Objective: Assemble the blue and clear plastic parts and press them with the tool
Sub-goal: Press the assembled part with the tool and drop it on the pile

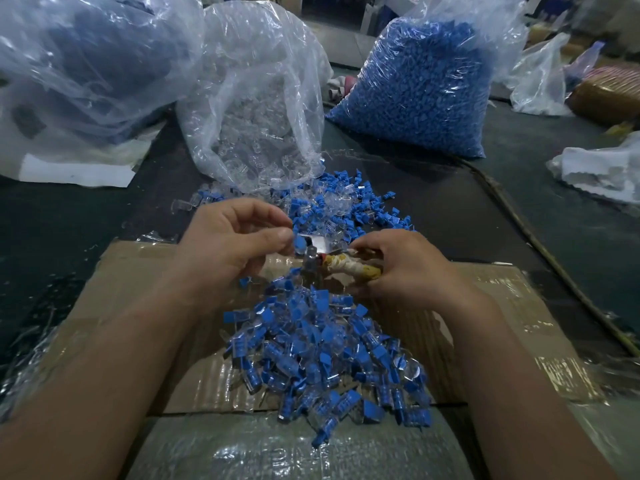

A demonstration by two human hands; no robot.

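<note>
Cardboard box (131, 282): taped and nearest the person; every place below is given from it.
Finished pile (329, 358): joined blue and clear pieces heaped on the box top, from its middle to its near edge.
Left hand (228, 244): over the box's far edge, left of centre. Thumb and forefinger are pinched on a blue-and-clear part (304, 252), the other fingers curled under.
Right hand (405, 268): over the same far edge, right of centre, fingers wrapped round the tape-bound handle of the tool (349, 268). Its metal end (320, 242) is at the part; actual contact cannot be told.
Step in hand: probably pressing the blue piece home into the clear one.
Doing it well: grip the clear body, fingertips clear of the metal. Set the tool square on the blue piece and push straight, not sideways, until seated.
Loose parts (346, 202): scattered just beyond the box's far edge.
Clear-parts bag (252, 109): beyond the box, mouth open toward it.
Blue-parts bag (422, 88): farther beyond, to the right.
</note>
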